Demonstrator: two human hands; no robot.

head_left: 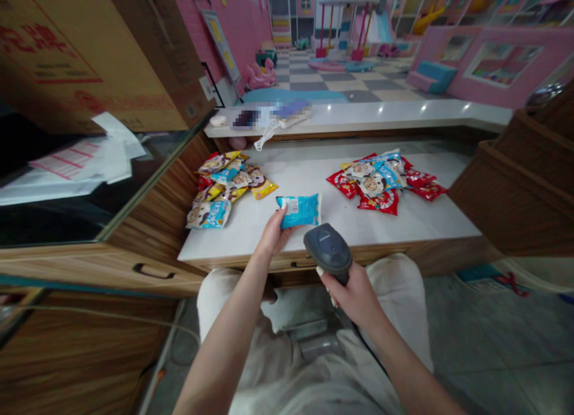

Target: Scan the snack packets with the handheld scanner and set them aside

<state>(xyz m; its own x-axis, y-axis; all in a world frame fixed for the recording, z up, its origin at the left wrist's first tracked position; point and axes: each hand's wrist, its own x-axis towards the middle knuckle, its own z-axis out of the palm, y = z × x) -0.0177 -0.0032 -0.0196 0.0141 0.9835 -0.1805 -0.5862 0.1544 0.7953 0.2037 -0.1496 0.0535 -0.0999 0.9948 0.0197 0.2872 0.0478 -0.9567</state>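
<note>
My left hand (274,231) grips the left end of a blue snack packet (307,210), thumb on top, with its white barcode label facing up. Just above the front edge of the white counter, my right hand (356,295) is wrapped round the handle of a dark grey barcode scanner (328,247). The scanner's head points toward the packet; whether its trigger is pressed is hidden. To the left lies a heap of yellow, blue and red snack packets (233,179). On the right is another heap, with red packets (379,201) under blue and white ones (381,173).
The white counter (251,235) has a raised ledge (350,113) behind it, bearing a white cable (265,135) and blurred items. A large cardboard box (147,98) and papers (112,155) stand at left. A brown woven basket (506,188) borders the right side.
</note>
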